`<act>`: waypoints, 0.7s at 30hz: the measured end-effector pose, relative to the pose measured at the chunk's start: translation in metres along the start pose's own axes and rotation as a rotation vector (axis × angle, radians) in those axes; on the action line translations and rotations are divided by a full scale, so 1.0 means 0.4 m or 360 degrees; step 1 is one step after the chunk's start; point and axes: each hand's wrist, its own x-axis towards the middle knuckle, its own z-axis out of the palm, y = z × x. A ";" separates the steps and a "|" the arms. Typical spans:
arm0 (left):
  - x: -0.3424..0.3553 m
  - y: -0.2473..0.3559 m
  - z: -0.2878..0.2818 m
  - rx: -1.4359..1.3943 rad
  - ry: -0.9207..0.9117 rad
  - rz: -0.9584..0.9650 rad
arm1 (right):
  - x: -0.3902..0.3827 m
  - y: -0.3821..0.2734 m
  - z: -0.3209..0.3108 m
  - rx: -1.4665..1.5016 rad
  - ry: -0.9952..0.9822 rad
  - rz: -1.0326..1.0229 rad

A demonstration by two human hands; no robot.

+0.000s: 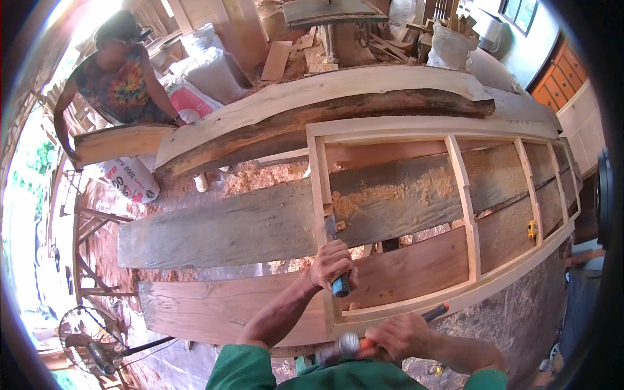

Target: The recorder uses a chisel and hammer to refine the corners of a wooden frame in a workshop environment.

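Note:
My left hand is wrapped round a chisel with a blue handle. Its blade points away from me and meets the left end piece of a pale wooden frame, beside a small wood chip. Closer to my body, my right hand grips a hammer with an orange and black handle. The hammer's metal head hangs left of that hand, apart from the chisel. Several crosspieces with notches divide the frame, which lies on wide planks strewn with shavings.
Beyond the frame lies a long live-edge slab. At the far left a person holds a board. A yellow tape measure rests by a crosspiece. A fan stands at lower left, and filled sacks stand behind.

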 end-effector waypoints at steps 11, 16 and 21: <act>-0.005 -0.009 -0.015 0.0034 -0.0007 -0.0033 | 0.050 0.014 -0.049 0.0175 0.0015 -0.0203; -0.027 -0.025 -0.026 0.0061 -0.0068 0.0009 | 0.034 0.047 0.011 -0.0112 0.0030 0.0013; 0.029 -0.028 -0.018 -0.0085 0.0001 0.0024 | 0.044 0.066 -0.001 0.0023 0.0127 -0.0155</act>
